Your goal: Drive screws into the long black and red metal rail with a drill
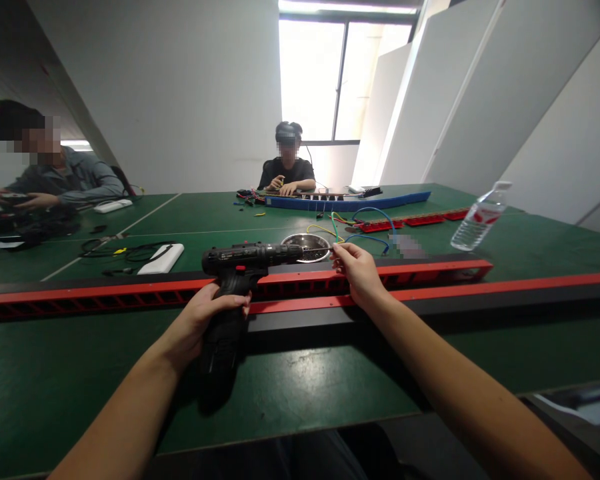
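One black drill is gripped at its handle by left fingers; right fingers pinch at its bit tip.

We classify this location as an assembly workshop. We base this on the long green workbench, power drill, metal bowl of small parts, red-and-black rails, loose coloured wires and two co-workers seated around the bench.

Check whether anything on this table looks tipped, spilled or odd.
Nothing clearly odd. The water bottle on the right appears tilted, but wall panels slant likewise, so that's probably lens distortion; I see no spill.
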`<state>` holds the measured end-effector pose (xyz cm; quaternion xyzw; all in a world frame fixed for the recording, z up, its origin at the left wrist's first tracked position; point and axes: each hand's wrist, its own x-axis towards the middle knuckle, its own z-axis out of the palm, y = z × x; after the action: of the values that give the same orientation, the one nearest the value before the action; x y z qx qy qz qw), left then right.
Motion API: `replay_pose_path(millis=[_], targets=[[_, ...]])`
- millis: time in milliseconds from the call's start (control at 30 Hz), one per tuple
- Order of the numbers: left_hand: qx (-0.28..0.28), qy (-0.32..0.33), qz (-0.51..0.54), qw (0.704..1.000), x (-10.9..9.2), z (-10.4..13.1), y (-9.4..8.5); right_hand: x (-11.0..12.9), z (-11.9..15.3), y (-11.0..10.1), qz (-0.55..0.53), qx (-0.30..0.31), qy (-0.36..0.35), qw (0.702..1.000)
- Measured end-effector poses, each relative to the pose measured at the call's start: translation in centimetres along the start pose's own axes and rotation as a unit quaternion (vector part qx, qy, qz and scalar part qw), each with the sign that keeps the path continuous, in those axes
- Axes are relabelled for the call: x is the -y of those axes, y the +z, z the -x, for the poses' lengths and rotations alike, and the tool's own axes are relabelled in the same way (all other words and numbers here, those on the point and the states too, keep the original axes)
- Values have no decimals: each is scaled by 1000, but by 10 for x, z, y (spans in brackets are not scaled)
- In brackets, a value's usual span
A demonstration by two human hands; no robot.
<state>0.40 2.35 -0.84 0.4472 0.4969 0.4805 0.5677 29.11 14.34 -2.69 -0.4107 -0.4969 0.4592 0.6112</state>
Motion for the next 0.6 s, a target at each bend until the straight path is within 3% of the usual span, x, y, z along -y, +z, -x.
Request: replay_pose_path(millis=[600], targets=[[14, 4, -9, 1000, 0, 0, 0, -1, -1, -1, -4, -2, 15, 1000]])
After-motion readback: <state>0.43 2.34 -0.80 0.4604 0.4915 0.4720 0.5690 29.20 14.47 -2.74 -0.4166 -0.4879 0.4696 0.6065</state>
